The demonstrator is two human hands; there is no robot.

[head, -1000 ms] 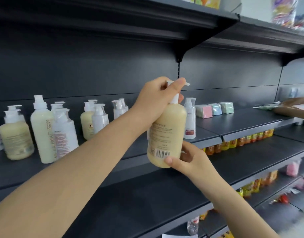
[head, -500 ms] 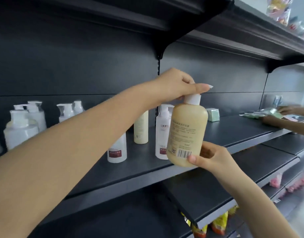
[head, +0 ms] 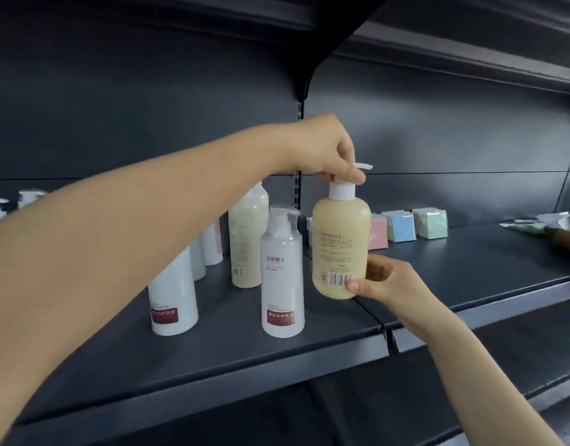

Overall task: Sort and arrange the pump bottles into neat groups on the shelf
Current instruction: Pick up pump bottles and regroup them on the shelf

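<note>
A round yellow pump bottle [head: 341,249] with a white pump and a barcode stands upright at the right end of the dark shelf [head: 277,352], its base at or just above the board. My left hand [head: 328,152] pinches its pump head from above. My right hand [head: 386,281] grips its lower right side. Just left stands a white bottle with a red label [head: 282,278]. Behind that is a tall cream bottle [head: 247,239]. Another white red-label bottle [head: 174,297] and more white bottles sit behind my left forearm, partly hidden.
Pink [head: 377,235], blue [head: 402,226] and green [head: 433,223] small packets stand at the back of the neighbouring shelf section. Another person's arm [head: 563,241] and some wrappers lie at the far right. An upper shelf hangs overhead; lower shelves lie below.
Both hands carried the yellow bottle rightward and down onto the shelf's right end, beside the white red-label bottle. The view moved closer and to the right.
</note>
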